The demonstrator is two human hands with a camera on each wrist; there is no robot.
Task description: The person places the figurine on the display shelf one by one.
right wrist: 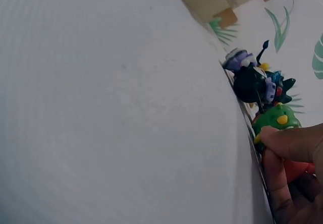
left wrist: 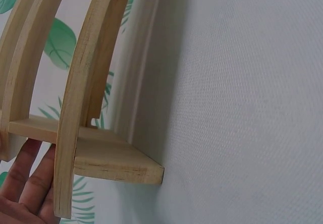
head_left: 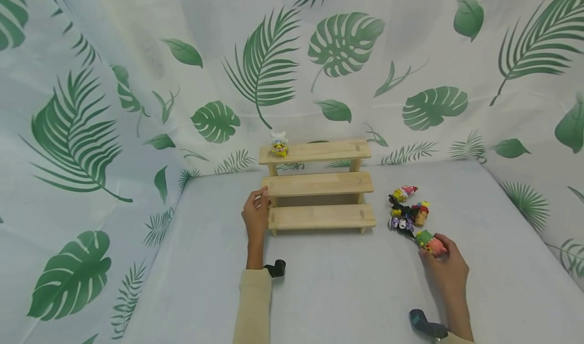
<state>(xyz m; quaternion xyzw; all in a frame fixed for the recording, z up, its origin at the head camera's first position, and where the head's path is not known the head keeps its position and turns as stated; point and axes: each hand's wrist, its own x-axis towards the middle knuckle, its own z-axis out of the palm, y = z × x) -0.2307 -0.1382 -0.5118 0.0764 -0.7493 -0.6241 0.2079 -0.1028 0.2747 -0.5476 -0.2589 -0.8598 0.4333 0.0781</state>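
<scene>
A three-step wooden display shelf [head_left: 319, 182] stands mid-table. My left hand [head_left: 255, 212] holds its left end by the middle step; in the left wrist view the fingers [left wrist: 35, 183] reach against the wood, and the thumb is out of sight. At the right, my right hand [head_left: 447, 270] pinches a green and pink toy figurine [head_left: 431, 242] between thumb and fingers, low over the table. In the right wrist view the figurine's green head [right wrist: 277, 118] shows above the thumb, while the fingers cover much of its body. Another figurine [head_left: 279, 145], white and yellow, stands on the top step's left end.
Several figurines lie close together right of the shelf: a pink and yellow one [head_left: 402, 193], a red and yellow one [head_left: 422, 213], and a purple and black one [head_left: 401, 225]. A white cloth [head_left: 337, 283] covers the table. Leaf-printed curtains [head_left: 347, 44] surround it.
</scene>
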